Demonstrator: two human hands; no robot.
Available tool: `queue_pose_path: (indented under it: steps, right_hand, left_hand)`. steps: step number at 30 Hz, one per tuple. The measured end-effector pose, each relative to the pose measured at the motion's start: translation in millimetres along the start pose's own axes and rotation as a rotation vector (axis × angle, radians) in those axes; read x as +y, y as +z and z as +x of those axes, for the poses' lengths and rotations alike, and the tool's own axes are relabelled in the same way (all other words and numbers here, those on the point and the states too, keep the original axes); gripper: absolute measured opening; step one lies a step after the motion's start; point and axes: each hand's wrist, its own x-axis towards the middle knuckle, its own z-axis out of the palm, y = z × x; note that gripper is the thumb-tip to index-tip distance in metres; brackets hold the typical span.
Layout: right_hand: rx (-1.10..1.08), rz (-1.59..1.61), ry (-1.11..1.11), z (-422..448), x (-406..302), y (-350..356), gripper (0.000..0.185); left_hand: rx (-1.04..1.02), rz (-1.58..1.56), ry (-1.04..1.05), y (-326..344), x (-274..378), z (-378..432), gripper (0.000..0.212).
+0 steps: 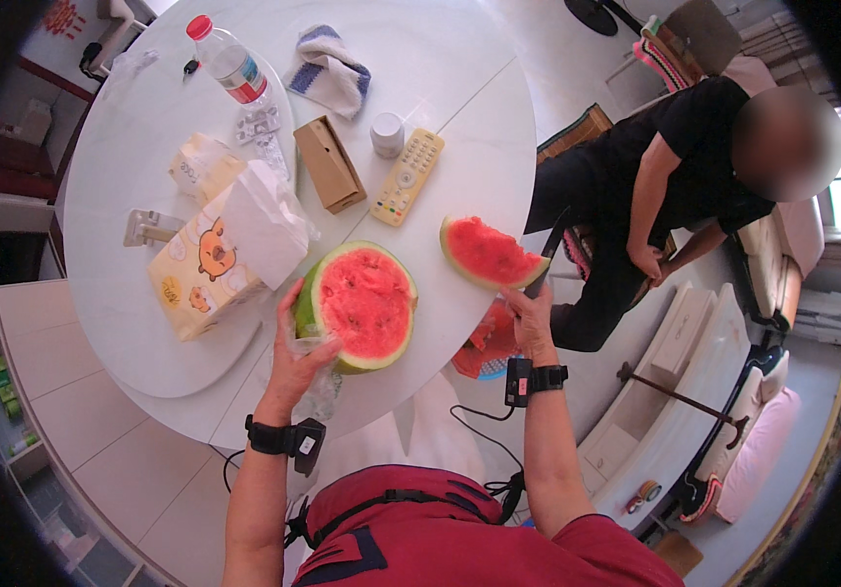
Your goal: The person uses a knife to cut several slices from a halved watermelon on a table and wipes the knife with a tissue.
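A cut watermelon (pixel 365 304) rests on the white table with its red flesh facing up. Around its left side, my left hand (pixel 301 359) holds the green rind, with clear plastic film bunched under the palm and fingers. My right hand (pixel 530 319), at the table's right edge, grips a dark-bladed knife (pixel 554 246) pointing away from me. Right beside that hand is a watermelon wedge (pixel 490 253) with a bitten or uneven top edge; whether the fingers also pinch its rind is hard to tell.
Left of the melon stands a tissue pack (pixel 204 264). Farther back are a cardboard box (pixel 330 165), a yellow remote control (pixel 408 176), a white jar (pixel 387 135), a cloth (pixel 328 70) and a plastic bottle (pixel 233 66). Below the right edge sits a red-lined basket (pixel 475 352). A seated person (pixel 655 176) is close by.
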Motion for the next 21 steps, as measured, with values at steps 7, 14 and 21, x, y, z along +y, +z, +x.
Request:
queue_pose_path:
  steps: [7, 14, 21]
  right_hand:
    - [-0.018, -0.007, 0.030, 13, 10, 0, 0.026]
    - [-0.055, -0.104, 0.046, 27, -1, 3, 0.036]
    - [-0.100, -0.204, 0.032, 36, -6, -1, 0.041]
  left_hand:
    - [0.013, 0.030, -0.010, 1, 1, 3, 0.091]
    - [0.027, 0.048, -0.029, 2, 1, 4, 0.092]
    - [0.026, 0.011, -0.010, 2, -3, 6, 0.093]
